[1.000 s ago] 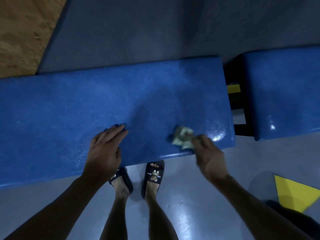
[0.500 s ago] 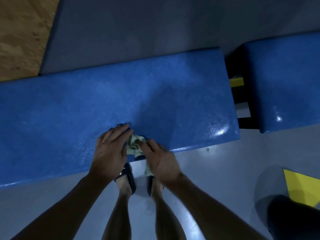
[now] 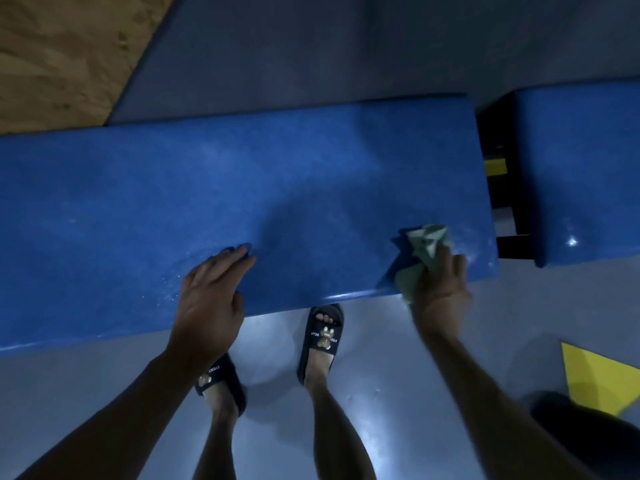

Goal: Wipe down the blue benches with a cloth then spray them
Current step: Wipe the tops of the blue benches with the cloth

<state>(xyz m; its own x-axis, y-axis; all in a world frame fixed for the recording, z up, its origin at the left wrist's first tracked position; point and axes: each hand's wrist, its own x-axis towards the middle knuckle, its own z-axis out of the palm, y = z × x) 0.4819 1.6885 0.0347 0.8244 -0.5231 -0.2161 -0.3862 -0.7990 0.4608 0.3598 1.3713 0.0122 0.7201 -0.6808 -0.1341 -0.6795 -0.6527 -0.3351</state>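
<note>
Right hand: ours, closed around a crumpled pale green cloth, held at the near right corner of the blue counter. We see the cloth bunched, with folds fanning out past the fingertips onto the counter top and a lower fold hanging over the near edge by the palm. The hand is slightly blurred.

Left hand: ours, open and flat, palm down on the counter near its front edge, fingers together and pointing away from us, well apart from the cloth. It holds nothing.

Blue counter: long padded bench top, deep blue with a fine speckled texture, running across the view from the left edge to a squared right end. We note a rounded near edge that catches a streak of light below the cloth, tiny bright specks around the left hand, and a darker shaded patch between the two hands.

Second blue counter: same colour and finish, to the right of the first, set apart by a narrow gap. A small glint shows near its front corner. In the gap we see a black frame with a yellow patch on it.

Floor: grey and glossy. Our feet stand on it in dark slides with a small bear figure on the strap. A yellow shape lies at the right, and a brown board surface sits at the upper left.
</note>
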